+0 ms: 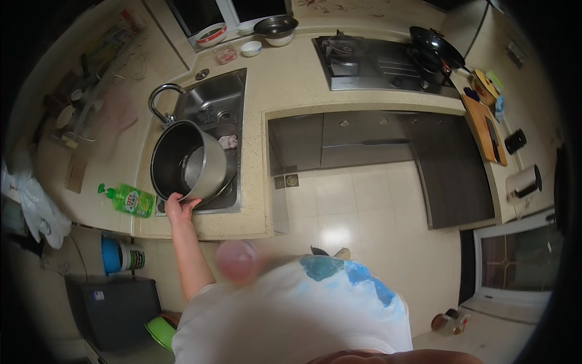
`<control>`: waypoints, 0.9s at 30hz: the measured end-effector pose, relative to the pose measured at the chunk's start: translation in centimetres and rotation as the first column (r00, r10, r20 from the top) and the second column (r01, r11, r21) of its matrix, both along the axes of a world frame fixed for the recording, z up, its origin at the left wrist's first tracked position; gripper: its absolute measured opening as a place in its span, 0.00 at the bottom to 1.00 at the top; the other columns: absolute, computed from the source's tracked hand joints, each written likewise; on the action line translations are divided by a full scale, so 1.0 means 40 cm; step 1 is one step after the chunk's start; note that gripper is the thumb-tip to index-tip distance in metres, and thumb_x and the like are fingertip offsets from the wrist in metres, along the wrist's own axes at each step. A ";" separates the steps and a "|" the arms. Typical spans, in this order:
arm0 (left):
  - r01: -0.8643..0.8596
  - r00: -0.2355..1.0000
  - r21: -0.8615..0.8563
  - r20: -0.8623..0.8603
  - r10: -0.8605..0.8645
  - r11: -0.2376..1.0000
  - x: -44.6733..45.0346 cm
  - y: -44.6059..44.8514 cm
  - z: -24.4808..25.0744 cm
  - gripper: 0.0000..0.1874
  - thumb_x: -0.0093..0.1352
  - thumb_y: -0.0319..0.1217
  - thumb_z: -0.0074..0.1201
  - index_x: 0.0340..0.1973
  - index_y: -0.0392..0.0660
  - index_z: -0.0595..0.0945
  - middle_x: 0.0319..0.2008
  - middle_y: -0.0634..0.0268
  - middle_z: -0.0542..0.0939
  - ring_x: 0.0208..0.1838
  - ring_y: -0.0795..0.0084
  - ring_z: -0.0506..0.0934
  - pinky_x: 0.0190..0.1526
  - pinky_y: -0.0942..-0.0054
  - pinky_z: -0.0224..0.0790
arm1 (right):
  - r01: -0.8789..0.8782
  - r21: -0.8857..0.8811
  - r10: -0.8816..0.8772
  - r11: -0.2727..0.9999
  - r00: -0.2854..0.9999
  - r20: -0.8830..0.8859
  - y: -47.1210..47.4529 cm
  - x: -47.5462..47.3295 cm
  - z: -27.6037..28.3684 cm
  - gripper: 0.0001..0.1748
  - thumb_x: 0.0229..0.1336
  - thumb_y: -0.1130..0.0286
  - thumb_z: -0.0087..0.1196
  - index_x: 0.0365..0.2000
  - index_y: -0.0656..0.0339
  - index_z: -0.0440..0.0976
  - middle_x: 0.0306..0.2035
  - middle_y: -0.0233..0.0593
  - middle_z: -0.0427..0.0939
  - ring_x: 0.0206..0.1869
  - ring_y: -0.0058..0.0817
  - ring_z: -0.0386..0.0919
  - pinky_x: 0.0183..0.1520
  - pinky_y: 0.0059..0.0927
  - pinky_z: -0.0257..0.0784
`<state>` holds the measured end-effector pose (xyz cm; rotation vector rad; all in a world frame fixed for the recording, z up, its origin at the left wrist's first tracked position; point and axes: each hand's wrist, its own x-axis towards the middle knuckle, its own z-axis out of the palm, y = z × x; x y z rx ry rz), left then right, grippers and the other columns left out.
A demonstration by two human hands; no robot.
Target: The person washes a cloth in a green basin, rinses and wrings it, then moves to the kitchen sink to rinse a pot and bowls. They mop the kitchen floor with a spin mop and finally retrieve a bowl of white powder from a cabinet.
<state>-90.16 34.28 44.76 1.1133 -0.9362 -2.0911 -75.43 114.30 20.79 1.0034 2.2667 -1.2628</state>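
My left hand (179,209) grips the near rim of a large, deep metal pot (213,161). The pot is tilted on its side over the double stainless steel sink (241,182), its mouth facing left and its dark inside looking bare. A curved chrome faucet (157,98) stands just beyond the pot. A pinkish-white cloth or similar item (228,142) lies in the sink beside it, and a dark scrubber (207,113) is in the far basin. A green pump bottle of dish soap (132,200) is left of my hand. My right hand is out of view.
Bowls (211,35) and a dark metal basin (276,28) line the windowsill. A gas stove (359,68) holds a black wok (436,45). A knife (492,136) lies on a wooden cutting board (484,123) at right, near an electric kettle (523,184). A blurred pink round shape (236,260) shows near my torso.
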 end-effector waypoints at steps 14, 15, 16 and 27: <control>-0.036 0.992 -0.451 -0.122 -0.021 0.892 -0.374 0.418 0.176 0.41 0.52 0.12 0.36 0.64 0.43 0.59 0.54 0.60 0.70 0.51 0.68 0.72 0.49 0.78 0.66 | -0.159 -0.159 0.145 0.974 0.984 -0.100 0.124 -0.819 0.200 0.12 0.59 0.65 0.54 0.31 0.66 0.72 0.23 0.40 0.78 0.22 0.26 0.78 0.21 0.25 0.73; 0.017 0.992 -0.435 -0.102 -0.068 0.900 -0.422 0.431 0.175 0.41 0.52 0.12 0.36 0.64 0.43 0.59 0.54 0.61 0.70 0.51 0.68 0.72 0.48 0.77 0.66 | -0.230 -0.224 0.186 0.947 0.962 -0.202 0.105 -0.892 0.205 0.12 0.59 0.66 0.54 0.32 0.66 0.72 0.23 0.39 0.78 0.21 0.24 0.77 0.21 0.23 0.71; 0.075 0.989 -0.418 -0.082 -0.120 0.905 -0.457 0.446 0.171 0.41 0.52 0.12 0.36 0.65 0.43 0.59 0.54 0.61 0.70 0.51 0.68 0.71 0.48 0.76 0.66 | -0.324 -0.219 0.256 0.920 0.923 -0.288 0.077 -0.974 0.205 0.12 0.60 0.65 0.54 0.33 0.66 0.73 0.25 0.38 0.78 0.23 0.21 0.76 0.22 0.21 0.71; 0.552 0.790 -0.313 -0.100 -0.605 0.772 -0.942 0.576 0.226 0.42 0.51 0.12 0.35 0.66 0.42 0.57 0.54 0.59 0.70 0.50 0.67 0.72 0.51 0.74 0.65 | -0.750 -0.375 0.447 0.545 0.638 -0.627 -0.664 -1.490 0.850 0.41 0.56 0.65 0.59 0.64 0.57 0.48 0.49 0.51 0.72 0.34 0.24 0.78 0.32 0.27 0.78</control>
